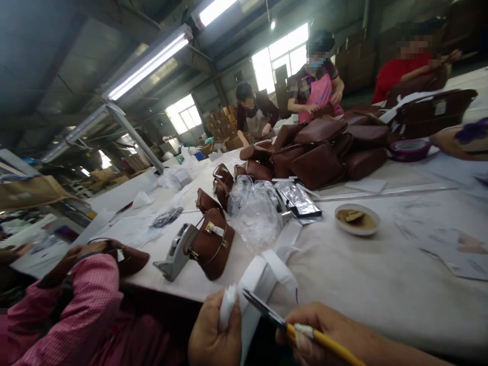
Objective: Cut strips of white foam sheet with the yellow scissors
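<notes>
My left hand (215, 330) is closed around a small folded wad of white wrapping material (227, 306) near the table's front edge. In my right hand (305, 330) is a pair of scissors (265, 309) with dark blades and a yellow handle; the tips point left, close to the white wad. A white strip (251, 279) of soft sheet material lies between and behind my hands, one part curling over. Left of it stands a small brown handbag (213, 244) with a gold clasp, beside a grey tape dispenser (177, 251).
Brown handbags (320, 157) are heaped across the table (343, 284). Nearby are clear plastic bags (251, 208), a silver packet (297, 198), a white dish (358, 219) and a purple tape roll (409, 150). A co-worker's pink sleeve (95, 290) is close on the left; several people work opposite.
</notes>
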`<state>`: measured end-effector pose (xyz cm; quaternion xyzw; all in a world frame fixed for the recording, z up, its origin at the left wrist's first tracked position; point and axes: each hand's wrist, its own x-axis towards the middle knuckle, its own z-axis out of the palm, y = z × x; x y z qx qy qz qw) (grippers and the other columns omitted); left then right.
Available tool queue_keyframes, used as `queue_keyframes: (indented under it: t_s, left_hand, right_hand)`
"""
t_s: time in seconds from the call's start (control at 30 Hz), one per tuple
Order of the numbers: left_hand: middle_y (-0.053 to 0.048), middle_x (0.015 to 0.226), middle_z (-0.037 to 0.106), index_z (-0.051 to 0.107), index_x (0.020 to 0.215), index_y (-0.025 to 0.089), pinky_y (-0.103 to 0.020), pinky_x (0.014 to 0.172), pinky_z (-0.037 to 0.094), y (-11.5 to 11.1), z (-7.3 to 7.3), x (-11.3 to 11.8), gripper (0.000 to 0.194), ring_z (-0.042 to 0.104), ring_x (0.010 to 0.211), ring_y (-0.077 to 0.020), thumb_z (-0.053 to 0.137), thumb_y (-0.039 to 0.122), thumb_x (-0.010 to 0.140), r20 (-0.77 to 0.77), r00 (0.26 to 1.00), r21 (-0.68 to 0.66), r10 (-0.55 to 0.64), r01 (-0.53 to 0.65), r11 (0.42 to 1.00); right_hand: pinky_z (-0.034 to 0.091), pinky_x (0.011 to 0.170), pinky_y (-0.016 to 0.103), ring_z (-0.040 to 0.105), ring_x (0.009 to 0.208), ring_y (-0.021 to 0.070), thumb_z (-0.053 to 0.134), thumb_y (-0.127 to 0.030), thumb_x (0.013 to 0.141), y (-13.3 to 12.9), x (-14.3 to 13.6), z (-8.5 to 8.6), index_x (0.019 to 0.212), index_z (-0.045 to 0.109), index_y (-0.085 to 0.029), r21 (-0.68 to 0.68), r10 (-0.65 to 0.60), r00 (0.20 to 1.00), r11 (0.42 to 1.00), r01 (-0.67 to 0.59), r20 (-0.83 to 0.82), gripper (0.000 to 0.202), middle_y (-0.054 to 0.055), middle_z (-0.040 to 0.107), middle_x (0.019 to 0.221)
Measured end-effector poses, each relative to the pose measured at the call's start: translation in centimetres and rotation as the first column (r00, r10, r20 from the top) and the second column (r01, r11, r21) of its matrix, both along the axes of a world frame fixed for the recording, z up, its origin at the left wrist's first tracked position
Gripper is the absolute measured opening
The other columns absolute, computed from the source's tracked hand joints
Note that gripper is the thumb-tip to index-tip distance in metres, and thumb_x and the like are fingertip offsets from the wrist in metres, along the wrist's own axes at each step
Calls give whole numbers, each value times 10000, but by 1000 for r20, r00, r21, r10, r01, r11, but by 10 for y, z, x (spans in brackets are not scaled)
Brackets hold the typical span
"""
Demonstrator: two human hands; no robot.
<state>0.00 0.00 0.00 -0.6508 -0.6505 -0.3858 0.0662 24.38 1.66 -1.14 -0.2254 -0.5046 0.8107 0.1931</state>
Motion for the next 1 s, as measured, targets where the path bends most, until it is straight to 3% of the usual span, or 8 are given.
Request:
queue_keyframes:
  t_s: [0.1,0.23,0.4,0.67,0.8,1.0]
  left_hand:
    - [-41,862,763,697,970,197,-238,723,578,2,1,0,183,725,727,-177,656,319,840,-63,997,43,-39,41,998]
    - [-27,831,753,682,967,201,-224,701,573,5,2,0,160,717,699,-164,645,303,849,-87,995,48,-54,58,997]
    - [-40,844,758,685,969,189,-237,705,577,9,0,0,183,720,693,-173,646,321,848,-107,994,45,-15,19,999]
    - [-35,823,756,684,960,189,-234,689,575,10,3,2,177,716,669,-167,637,326,858,-133,991,62,-9,17,998]
    - [-29,810,759,684,947,188,-223,662,566,10,4,2,162,712,647,-158,649,316,852,-130,991,70,-29,38,997]
    - [-13,813,754,699,921,219,-243,699,559,10,-1,8,186,704,673,-161,623,379,865,-5,1000,68,-17,17,998]
  right_hand:
    - [260,413,128,329,479,28,680,-753,690,4,-9,-4,788,513,-168,-84,-36,999,996,37,16,616,-66,398,623]
    - [214,386,126,305,419,5,655,-795,660,6,-16,3,672,410,-179,-129,-60,998,990,62,21,663,-69,407,588]
    - [220,390,126,294,432,4,672,-741,701,10,-13,9,660,405,-177,-102,-32,999,994,32,2,625,-69,407,601]
    - [207,371,130,332,407,1,659,-720,718,11,-16,6,654,406,-178,-99,-83,996,991,86,34,602,-54,441,606]
    - [210,350,125,320,389,0,665,-738,665,12,-22,7,626,422,-172,-113,-119,991,986,126,66,617,-52,443,577]
    - [247,361,117,361,402,12,626,-768,672,13,-31,9,651,458,-164,-107,-146,982,982,158,117,627,-36,472,595]
